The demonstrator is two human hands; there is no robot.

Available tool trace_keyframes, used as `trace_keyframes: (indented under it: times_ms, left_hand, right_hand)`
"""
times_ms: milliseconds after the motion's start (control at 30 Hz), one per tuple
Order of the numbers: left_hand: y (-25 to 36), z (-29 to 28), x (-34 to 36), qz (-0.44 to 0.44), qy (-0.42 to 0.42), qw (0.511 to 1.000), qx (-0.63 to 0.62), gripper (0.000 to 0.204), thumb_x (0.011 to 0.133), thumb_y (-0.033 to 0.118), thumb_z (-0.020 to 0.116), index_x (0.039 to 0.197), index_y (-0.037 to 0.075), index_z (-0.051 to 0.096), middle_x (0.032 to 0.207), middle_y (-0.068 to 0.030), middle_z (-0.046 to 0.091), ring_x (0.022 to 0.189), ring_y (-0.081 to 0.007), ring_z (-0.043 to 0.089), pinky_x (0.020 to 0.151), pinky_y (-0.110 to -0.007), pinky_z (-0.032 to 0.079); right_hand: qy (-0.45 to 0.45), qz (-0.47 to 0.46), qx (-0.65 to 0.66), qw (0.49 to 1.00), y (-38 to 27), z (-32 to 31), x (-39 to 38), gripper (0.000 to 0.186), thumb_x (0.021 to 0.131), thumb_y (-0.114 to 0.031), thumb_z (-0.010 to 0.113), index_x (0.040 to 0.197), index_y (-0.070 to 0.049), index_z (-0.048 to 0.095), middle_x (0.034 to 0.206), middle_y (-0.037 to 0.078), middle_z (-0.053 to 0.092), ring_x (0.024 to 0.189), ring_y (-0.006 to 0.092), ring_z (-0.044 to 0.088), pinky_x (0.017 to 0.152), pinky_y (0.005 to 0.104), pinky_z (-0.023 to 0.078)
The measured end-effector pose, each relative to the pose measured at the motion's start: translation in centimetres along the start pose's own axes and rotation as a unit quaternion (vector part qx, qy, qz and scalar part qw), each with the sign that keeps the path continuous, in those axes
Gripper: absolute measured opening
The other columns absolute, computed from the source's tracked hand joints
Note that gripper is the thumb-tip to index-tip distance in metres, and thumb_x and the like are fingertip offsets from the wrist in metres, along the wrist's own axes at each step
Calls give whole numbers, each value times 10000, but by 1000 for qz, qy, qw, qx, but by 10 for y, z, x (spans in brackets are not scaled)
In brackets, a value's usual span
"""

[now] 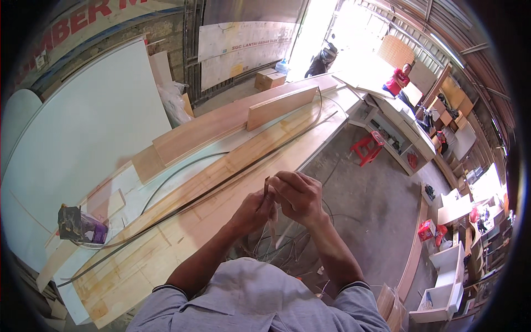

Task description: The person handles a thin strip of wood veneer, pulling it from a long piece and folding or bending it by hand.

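Close in front of my chest, both hands are closed on one thin brown strip. My left hand (253,211) pinches it from the left. Just against it, my right hand (297,195) has its fingers curled round the same piece. One end of the thin brown strip (266,186) sticks up between the fingers, and a paler length hangs below them. What the fingertips cover is hidden. To the left lies a long wooden board (193,213) with a dark narrow strip (221,184) running along it.
A dark block and a purple-labelled can (94,229) stand at the board's left end. An upright plywood piece (282,108) is farther along the bench. A red stool (367,148) stands on the floor to the right. A person in red (396,82) is in the background.
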State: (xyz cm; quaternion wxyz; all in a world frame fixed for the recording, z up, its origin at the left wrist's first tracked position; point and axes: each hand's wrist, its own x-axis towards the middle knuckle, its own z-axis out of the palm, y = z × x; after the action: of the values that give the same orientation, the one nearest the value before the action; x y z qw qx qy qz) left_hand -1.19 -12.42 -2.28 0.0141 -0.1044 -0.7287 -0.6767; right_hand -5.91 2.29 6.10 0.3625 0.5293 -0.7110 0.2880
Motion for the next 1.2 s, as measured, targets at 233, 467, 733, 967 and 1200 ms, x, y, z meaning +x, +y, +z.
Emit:
trace_keyframes:
  times_ms: [233, 467, 733, 967, 1200]
  left_hand:
    - [12, -13, 6, 15, -18, 996, -92, 401, 1069, 340, 350, 894, 46, 559, 612, -49, 613, 469, -108, 547, 452, -257, 429]
    - [11, -31, 1, 14, -35, 991, -131, 335, 1064, 316, 377, 902, 68, 536, 648, -40, 623, 505, -75, 561, 432, -210, 409]
    - [31, -39, -2, 101, -120, 978, -137, 473, 1028, 477, 425, 929, 48, 598, 729, -45, 621, 604, -118, 626, 497, -235, 490]
    - [61, -42, 0, -2, 37, 988, -153, 626, 1020, 570, 338, 842, 41, 621, 716, -75, 652, 603, -152, 653, 501, -273, 540]
    - [36, -64, 5, -14, 133, 981, -141, 647, 1032, 537, 331, 747, 20, 594, 617, -125, 640, 487, -196, 628, 453, -293, 521]
  right_hand:
    - [-89, 8, -14, 996, -1, -11, -5, 468, 570, -55, 746, 1029, -103, 669, 959, 34, 630, 805, 222, 647, 610, 350, 541]
    - [-75, 118, 168, 976, -2, -17, -13, 242, 760, 78, 690, 961, -56, 677, 1002, 81, 643, 884, 210, 658, 733, 309, 540]
    - [14, 264, 352, 898, -12, -10, -18, 183, 828, 116, 638, 952, -18, 633, 1140, 132, 626, 1031, 201, 622, 862, 342, 516]
    - [-16, 190, 486, 853, -21, -3, -6, 176, 884, 104, 569, 1008, -22, 574, 1157, 168, 631, 1046, 201, 603, 904, 338, 469]
    - [-8, 312, 619, 721, -25, -11, -28, 172, 919, 76, 542, 1050, -34, 531, 1010, 66, 573, 963, 154, 557, 867, 296, 456]
